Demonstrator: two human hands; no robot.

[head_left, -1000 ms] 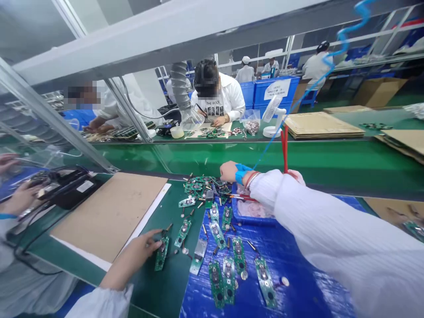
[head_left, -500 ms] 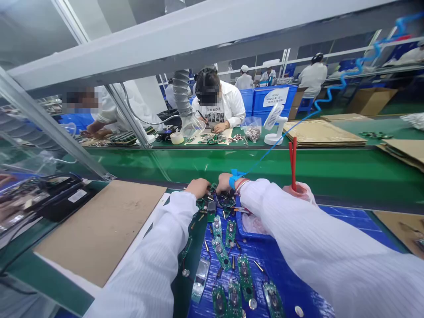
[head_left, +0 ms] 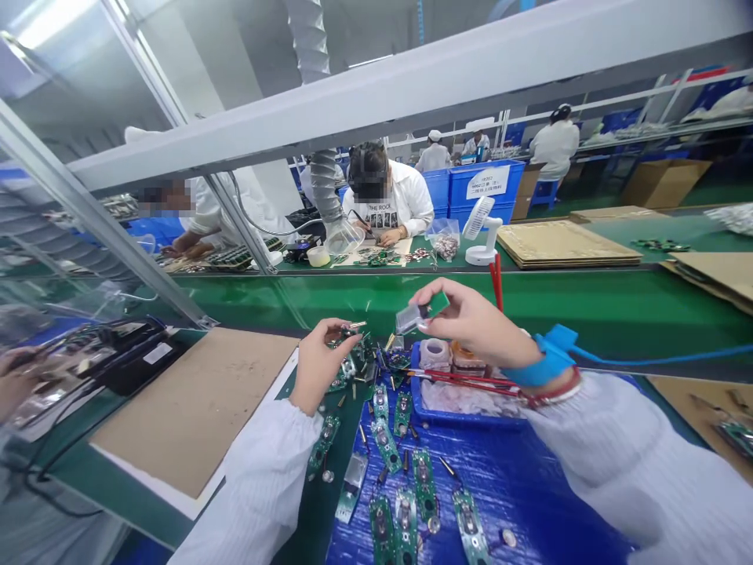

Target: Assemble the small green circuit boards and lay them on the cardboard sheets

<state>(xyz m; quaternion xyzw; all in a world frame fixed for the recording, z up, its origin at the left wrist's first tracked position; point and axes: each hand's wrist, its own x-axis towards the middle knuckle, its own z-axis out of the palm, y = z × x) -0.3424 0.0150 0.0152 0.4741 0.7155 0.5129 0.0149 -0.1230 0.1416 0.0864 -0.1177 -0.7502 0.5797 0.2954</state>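
Observation:
My left hand point(head_left: 322, 359) is raised above the left side of the pile, thumb and fingers pinched on a small part with a brass-coloured pin point(head_left: 356, 324). The fingers hide most of that part. My right hand point(head_left: 467, 320), with a blue wrist strap point(head_left: 544, 357), grips a small clear rectangular panel point(head_left: 410, 318) between thumb and fingers, above the far end of the pile. Below both hands lies a heap of green circuit boards point(head_left: 347, 369) with wired metal cylinders. More circuit boards point(head_left: 423, 479) lie spread on the blue mat point(head_left: 500, 479) nearer me.
A blue tray point(head_left: 464, 421) holds small jars and red-handled brushes point(head_left: 471, 378). Brown cardboard point(head_left: 200, 408) lies at left beside a black device point(head_left: 132, 365). A green conveyor point(head_left: 329, 294) runs behind. Overhead crosses a white beam point(head_left: 353, 106). A co-worker point(head_left: 405, 188) sits opposite.
Both hands have risen out of the pile and moved apart, left hand leftward, right hand rightward. The clear panel and the pinned part now show in them. The blue tray is more exposed.

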